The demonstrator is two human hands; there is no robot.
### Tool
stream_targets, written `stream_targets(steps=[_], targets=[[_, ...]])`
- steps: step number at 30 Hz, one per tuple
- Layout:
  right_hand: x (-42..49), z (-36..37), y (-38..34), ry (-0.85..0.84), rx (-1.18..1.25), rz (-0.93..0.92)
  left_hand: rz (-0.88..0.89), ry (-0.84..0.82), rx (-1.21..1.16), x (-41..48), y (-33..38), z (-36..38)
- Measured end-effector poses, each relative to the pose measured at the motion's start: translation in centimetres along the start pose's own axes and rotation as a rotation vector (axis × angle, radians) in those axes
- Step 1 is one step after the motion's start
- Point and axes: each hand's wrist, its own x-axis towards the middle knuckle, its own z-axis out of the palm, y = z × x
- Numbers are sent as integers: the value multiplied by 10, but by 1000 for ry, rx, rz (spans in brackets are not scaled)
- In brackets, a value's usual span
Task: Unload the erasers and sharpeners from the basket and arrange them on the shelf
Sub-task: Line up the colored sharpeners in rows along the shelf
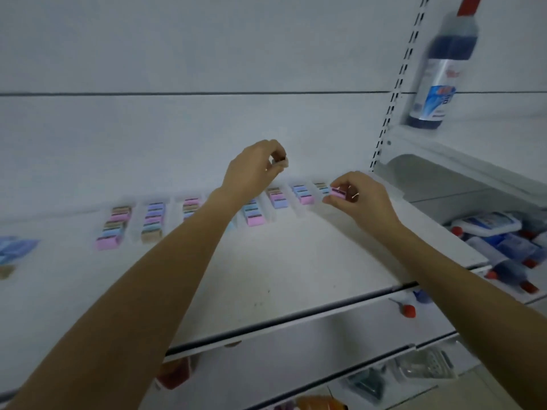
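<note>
Pinching a pink eraser [338, 192], long axis left-right, is the right hand [359, 202]; left hand [251, 170] pinches another eraser [279, 161].

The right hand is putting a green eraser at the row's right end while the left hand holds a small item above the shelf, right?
Not green: in the head view the right hand pinches a pink eraser at the row's right end. The left hand holds a small item above the shelf.
</note>
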Motion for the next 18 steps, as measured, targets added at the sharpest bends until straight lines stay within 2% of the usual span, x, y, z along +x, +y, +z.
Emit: stream_targets(steps=[5, 7, 10, 13, 18], targets=[[29, 16, 11, 82, 86, -93, -83, 53, -47, -4, 3, 19], [30, 23, 19, 15, 65, -168, -96, 61, -39, -11, 4, 28], [27, 29, 30, -70, 30, -272, -30, -19, 55, -21, 4, 35], [28, 30, 33, -99, 17, -276, -1, -76, 114, -27, 6, 34], [24, 31, 36, -227, -56, -302, -54, -199, 285, -34, 7, 35]])
